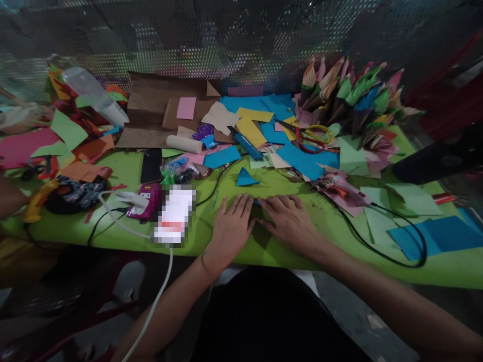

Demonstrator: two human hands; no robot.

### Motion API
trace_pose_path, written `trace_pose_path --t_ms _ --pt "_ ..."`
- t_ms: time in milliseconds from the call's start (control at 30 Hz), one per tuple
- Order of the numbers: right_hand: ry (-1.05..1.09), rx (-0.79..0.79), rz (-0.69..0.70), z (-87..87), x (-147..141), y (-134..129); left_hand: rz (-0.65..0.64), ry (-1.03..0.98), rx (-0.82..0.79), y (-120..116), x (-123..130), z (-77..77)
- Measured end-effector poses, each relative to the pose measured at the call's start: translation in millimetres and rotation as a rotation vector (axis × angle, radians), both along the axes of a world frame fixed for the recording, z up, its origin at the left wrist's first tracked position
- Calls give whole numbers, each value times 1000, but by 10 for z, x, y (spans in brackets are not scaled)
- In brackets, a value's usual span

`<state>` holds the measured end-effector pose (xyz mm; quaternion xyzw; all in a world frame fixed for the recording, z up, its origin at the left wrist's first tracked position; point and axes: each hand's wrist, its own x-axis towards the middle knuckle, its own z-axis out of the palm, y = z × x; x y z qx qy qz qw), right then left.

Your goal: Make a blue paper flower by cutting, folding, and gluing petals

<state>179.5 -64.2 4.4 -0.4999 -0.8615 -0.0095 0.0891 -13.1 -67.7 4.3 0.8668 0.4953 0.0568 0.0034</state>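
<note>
Both of my hands lie on the green table (204,249), fingers stretched forward and fingertips close together. My left hand (231,229) rests flat, its fingers against a sliver of blue paper (257,202). From the other side, my right hand (289,218) touches the same piece with its fingers flat. Most of that paper is hidden beneath the fingertips. Just beyond them sits a small folded blue paper piece (246,178). Farther back are a blue cutter (248,146) and red-and-yellow-handled scissors (310,142).
A pinkish glue gun (339,187) with a black cord lies right, below bunched paper cones (352,98). Left are a lit phone (175,213) on a white cable, a purple power strip (143,203) and another person's arm (11,198) beside a yellow tool (39,201). Paper scraps cover the back.
</note>
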Motion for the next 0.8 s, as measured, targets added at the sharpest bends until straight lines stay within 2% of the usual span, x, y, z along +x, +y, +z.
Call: trace_pose_path --t_ms 133,333,500,700,800 --pt "15 16 39 -20 22 -84 -19 14 4 -110 -39 -18" --pt "16 -2 -10 -19 -9 -6 -5 15 -11 -16 -11 -14" --pt "15 37 40 -75 11 -123 -27 9 6 -140 -53 -18" --pt "-14 45 18 -71 21 -22 4 26 -34 -35 -23 -4" --pt "-10 64 43 -71 21 -63 -9 37 -22 -85 -34 2"
